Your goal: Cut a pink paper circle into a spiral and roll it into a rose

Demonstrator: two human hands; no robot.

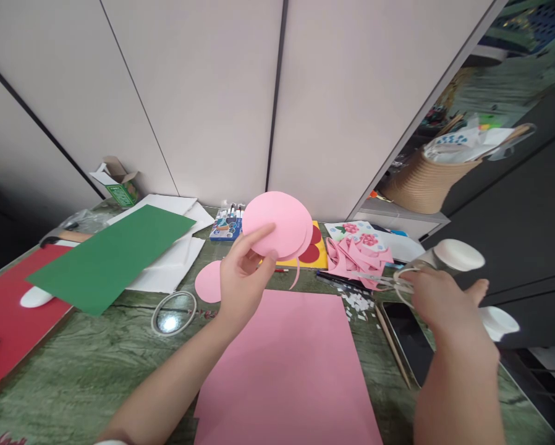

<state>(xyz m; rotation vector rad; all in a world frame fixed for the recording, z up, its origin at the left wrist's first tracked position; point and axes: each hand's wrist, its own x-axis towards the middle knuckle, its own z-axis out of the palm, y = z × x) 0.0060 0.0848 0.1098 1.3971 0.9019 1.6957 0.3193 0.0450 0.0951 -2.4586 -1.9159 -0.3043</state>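
My left hand [245,269] pinches pink paper circles [277,222] between thumb and fingers, held up above the table. The circles overlap, and a thin curled pink strip [298,273] hangs at their lower right edge. Under them lies a large pink sheet [287,364]. Another pink circle [207,282] rests on the table, partly hidden behind my left hand. My right hand [437,300] is off to the right with scissors [400,283], its fingers at the handle loops and its thumb out to the side. The blades point left, over a heap of pink paper scraps [358,259].
A green sheet [115,253] and white sheets lie at the left, over red board [8,315]. A magnifying glass [173,313], a phone [406,340], a wooden stick [392,346], small white bits [358,303] and white cups [458,254] stand or lie about. Cabinet doors [212,93] close off the back.
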